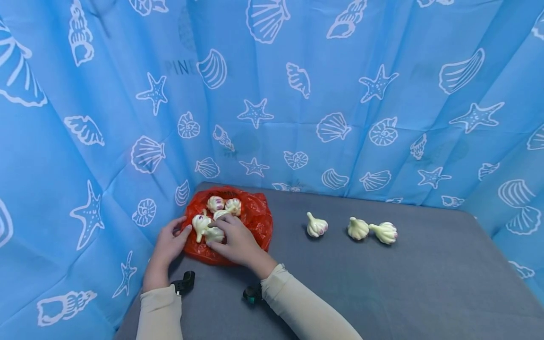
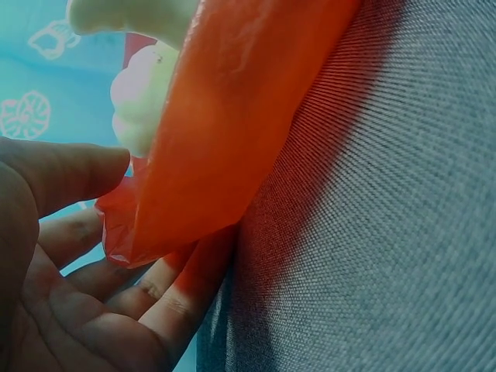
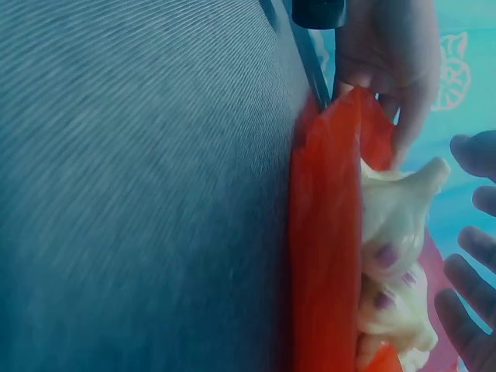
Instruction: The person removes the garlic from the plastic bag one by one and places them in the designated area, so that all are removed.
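Observation:
A red plastic bag lies spread on the table with several white garlic bulbs in it, some marked purple. My left hand is at the bag's left edge; in the left wrist view its fingers lie behind the red plastic and the thumb stands apart on the inner side. Over the near part of the bag reaches my right hand, partly covering the bulbs in the head view. Its fingers are spread beside the bulbs in the right wrist view, with nothing between them.
Right of the bag on the grey table sit a single garlic bulb and, farther right, two more bulbs side by side. A blue curtain with shell prints hangs behind and along the left side.

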`<state>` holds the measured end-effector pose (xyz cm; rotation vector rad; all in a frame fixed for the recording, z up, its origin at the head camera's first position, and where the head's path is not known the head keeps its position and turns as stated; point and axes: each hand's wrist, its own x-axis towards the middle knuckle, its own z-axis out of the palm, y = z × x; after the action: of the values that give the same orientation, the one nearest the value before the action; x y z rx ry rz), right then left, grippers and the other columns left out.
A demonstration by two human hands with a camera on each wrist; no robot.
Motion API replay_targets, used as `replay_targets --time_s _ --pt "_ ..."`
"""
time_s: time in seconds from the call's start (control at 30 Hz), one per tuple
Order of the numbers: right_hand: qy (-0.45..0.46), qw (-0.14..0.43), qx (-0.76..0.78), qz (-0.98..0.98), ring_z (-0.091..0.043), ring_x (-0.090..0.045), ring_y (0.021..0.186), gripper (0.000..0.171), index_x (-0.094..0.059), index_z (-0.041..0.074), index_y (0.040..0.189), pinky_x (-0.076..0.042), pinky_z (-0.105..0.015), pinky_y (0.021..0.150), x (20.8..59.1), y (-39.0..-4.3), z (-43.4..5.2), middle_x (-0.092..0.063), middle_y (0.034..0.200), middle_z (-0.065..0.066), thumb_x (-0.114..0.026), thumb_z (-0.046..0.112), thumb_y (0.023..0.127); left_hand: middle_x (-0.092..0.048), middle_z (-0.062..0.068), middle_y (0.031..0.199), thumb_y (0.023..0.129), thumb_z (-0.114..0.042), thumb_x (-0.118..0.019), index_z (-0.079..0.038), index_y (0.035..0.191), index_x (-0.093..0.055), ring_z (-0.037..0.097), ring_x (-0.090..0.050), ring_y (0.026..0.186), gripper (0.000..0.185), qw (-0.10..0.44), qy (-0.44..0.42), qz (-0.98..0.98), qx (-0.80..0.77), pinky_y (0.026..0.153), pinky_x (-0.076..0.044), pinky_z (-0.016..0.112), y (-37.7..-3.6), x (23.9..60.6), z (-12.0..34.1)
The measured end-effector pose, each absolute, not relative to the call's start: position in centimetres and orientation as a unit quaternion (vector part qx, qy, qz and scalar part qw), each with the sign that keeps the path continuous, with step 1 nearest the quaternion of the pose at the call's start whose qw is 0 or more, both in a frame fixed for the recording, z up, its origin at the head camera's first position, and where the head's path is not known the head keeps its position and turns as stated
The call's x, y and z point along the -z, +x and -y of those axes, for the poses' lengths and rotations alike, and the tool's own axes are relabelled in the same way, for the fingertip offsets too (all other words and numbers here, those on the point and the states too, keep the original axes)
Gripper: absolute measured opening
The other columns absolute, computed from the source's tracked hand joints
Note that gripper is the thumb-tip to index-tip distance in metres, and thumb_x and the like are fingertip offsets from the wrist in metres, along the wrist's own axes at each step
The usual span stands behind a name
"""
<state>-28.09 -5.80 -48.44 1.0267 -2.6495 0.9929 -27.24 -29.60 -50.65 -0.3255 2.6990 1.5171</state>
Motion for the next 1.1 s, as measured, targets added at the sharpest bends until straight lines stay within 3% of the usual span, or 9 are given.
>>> replay_targets --time_s 0.2,0.43,0.9,1.1 --pt "0.336 0.059 -0.320 0.884 -0.013 -0.061 0.113 0.029 -0.075 0.020 0.123 -0.057 -0.026 0.100 48.9 -28.3 6.7 -0.066 0.128 0.002 -0.078 0.034 0.098 -0.041 0.032 0.162 0.111 -0.030 -0.054 0.000 0.162 -0.039 0.050 -0.044 0.147 0.061 0.014 -0.097 -0.867 -0.489 0.121 -0.040 0.063 -27.2 50.6 29.7" --pt "0.346 0.056 -0.324 0.879 -0.010 -0.058 0.099 0.017 -0.077 0.020 0.113 -0.055 -0.020 0.087 49.2 -28.5 6.8 -0.068 0.116 0.003 -0.077 0.030 0.098 -0.041 0.032 0.162 0.111 -0.031 -0.054 -0.001 0.162 -0.039 0.050 -0.044 0.148 0.061 0.013 -0.098 -0.868 -0.486 0.121 -0.040 0.063 -27.2 50.6 29.8" --pt "0.326 0.064 -0.296 0.896 -0.007 -0.058 0.099 0.026 -0.073 0.024 0.117 -0.055 -0.019 0.085 49.4 -28.7 7.0 -0.068 0.115 0.008 -0.081 0.035 0.095 -0.040 0.032 0.162 0.111 -0.031 -0.053 -0.001 0.162 -0.038 0.050 -0.043 0.148 0.061 0.016 -0.095 -0.869 -0.485 0.121 -0.040 0.064 -27.3 50.7 29.9" --pt "0.326 0.075 -0.286 0.898 -0.011 -0.060 0.103 0.020 -0.075 0.025 0.109 -0.056 -0.023 0.089 49.7 -28.7 7.0 -0.066 0.119 0.005 -0.081 0.036 0.095 -0.040 0.032 0.163 0.111 -0.031 -0.053 -0.001 0.162 -0.039 0.050 -0.044 0.148 0.061 0.016 -0.096 -0.872 -0.479 0.121 -0.040 0.063 -27.3 50.7 29.8"
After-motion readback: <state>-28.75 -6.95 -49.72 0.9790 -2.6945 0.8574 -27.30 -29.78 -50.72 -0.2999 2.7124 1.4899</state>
